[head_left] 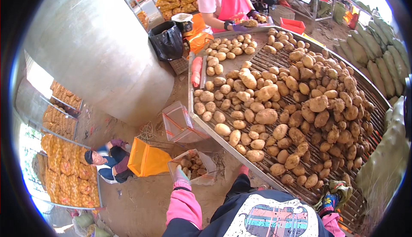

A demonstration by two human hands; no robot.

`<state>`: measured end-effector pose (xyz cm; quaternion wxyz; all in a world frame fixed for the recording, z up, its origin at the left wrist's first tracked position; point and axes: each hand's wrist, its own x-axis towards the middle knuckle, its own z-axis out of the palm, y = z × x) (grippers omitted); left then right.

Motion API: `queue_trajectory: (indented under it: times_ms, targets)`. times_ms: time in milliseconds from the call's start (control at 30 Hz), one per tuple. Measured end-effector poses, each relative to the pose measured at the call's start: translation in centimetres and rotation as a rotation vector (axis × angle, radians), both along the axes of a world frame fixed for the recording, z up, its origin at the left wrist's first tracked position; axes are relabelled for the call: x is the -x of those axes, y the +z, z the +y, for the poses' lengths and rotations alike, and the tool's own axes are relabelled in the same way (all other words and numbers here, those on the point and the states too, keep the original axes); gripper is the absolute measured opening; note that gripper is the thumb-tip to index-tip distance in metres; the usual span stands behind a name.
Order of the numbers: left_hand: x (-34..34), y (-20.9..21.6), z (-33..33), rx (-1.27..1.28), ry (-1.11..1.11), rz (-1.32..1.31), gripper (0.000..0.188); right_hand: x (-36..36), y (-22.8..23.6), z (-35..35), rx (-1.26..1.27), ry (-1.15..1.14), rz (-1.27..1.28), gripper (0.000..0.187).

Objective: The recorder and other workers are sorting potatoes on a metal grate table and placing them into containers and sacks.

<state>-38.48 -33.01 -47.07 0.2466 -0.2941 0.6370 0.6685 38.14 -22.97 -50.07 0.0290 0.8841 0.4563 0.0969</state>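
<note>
My left hand point(181, 175), in a pale glove below a pink sleeve, reaches down over the rim of a clear plastic crate point(206, 179). Its fingers look stretched toward the brown potatoes point(194, 165) inside, with nothing plainly held. At the lower right, my right hand point(329, 202) wears a blue patterned glove and appears closed on a crumpled green-brown cloth point(341, 190); its fingers are mostly hidden. The cloth lies over the slatted sorting table point(358, 202), beside a large heap of soil-covered potatoes point(326, 117). Looser potatoes point(266, 117) spread toward the table's left edge.
Across the table, a person in a pink apron point(234, 5) works with gloved hands. Another person point(112, 162) is left of an orange-yellow bin point(148, 157). A second clear crate point(182, 125) stands by the table. Filled green sacks point(386, 138) line the right; a thick pale column point(103, 52) rises left.
</note>
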Motion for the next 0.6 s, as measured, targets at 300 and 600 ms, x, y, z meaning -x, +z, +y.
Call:
queue_trajectory:
  times_ms: [300, 600]
  targets:
    - [-18.1, 11.0, 20.5, 0.006, -1.664, 1.362, 0.046, 0.9, 1.7, -1.0, -0.012, -0.005, 0.026, 0.042]
    - [-27.4, 11.2, 30.5, 0.839, -2.245, 1.04, 0.091, 2.5, 2.6, -1.4, -0.021, -0.018, 0.044, 0.042]
